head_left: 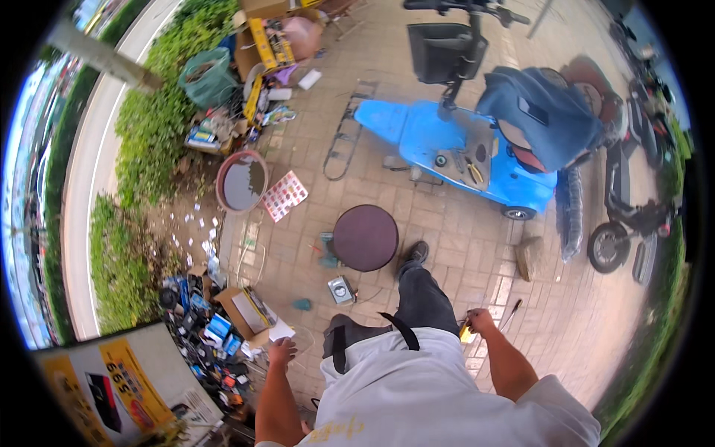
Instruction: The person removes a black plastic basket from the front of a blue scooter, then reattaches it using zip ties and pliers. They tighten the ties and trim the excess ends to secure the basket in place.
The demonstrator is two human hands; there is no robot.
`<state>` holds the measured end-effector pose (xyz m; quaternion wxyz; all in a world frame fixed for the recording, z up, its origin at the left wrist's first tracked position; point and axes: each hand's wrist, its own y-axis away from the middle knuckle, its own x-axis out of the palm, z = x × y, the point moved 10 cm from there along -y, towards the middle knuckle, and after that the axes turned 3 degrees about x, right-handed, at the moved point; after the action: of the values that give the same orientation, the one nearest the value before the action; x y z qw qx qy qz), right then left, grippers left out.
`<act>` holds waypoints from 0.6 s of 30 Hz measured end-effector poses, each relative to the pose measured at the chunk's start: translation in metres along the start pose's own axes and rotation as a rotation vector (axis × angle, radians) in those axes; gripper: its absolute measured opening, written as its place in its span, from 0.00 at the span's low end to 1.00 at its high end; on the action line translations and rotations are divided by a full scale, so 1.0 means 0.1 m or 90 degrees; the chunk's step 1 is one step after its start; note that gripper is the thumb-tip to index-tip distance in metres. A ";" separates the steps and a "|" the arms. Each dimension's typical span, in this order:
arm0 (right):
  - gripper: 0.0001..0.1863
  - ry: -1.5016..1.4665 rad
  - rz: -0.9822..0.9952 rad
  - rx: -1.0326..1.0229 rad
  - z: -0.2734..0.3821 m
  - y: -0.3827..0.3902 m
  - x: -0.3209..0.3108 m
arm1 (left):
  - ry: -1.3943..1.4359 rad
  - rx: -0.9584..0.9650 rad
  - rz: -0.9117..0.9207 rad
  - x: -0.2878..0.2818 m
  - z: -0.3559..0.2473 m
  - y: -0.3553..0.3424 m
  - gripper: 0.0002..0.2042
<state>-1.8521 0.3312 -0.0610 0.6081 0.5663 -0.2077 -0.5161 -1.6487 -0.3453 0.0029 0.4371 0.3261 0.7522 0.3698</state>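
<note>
My right hand (481, 322) is closed around a small yellow object (467, 332) beside my right thigh. Its exact kind is too small to make out. Just right of that hand shows a thin tool with a dark end (512, 315); whether it lies on the paving or is held, I cannot tell. On the other side, my left hand (281, 352) hangs with its fingers loosely apart and seems to hold nothing. A white flat piece (281, 331) and an open cardboard box (249, 313) are right beyond its fingertips.
A round dark stool (365, 238) stands ahead, with a small metal device (341, 290) near it. Junk is heaped (216, 328) at left, beyond it a basin of water (244, 181). A blue mobility scooter (439, 141) is parked ahead right, near a stone block (529, 258).
</note>
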 end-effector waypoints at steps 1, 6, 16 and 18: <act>0.13 -0.016 -0.026 0.002 0.07 -0.12 -0.29 | -0.038 0.005 0.015 0.20 -0.27 0.05 0.16; 0.21 0.145 -0.313 -0.132 1.09 -0.47 -1.70 | -0.187 -0.009 0.089 0.88 -1.14 0.26 0.15; 0.20 -0.057 -0.413 -0.138 2.25 -0.65 -1.96 | -0.394 0.299 0.139 2.04 -4.28 -0.16 0.16; 0.21 -0.101 -0.420 -0.102 2.16 -0.63 -1.83 | -0.467 0.471 0.128 2.56 -5.29 -0.15 0.17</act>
<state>-2.1277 0.3979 0.0014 0.4329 0.5113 -0.0188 -0.7422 -2.2306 -0.2882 0.0659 0.4900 0.6368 0.5950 -0.0185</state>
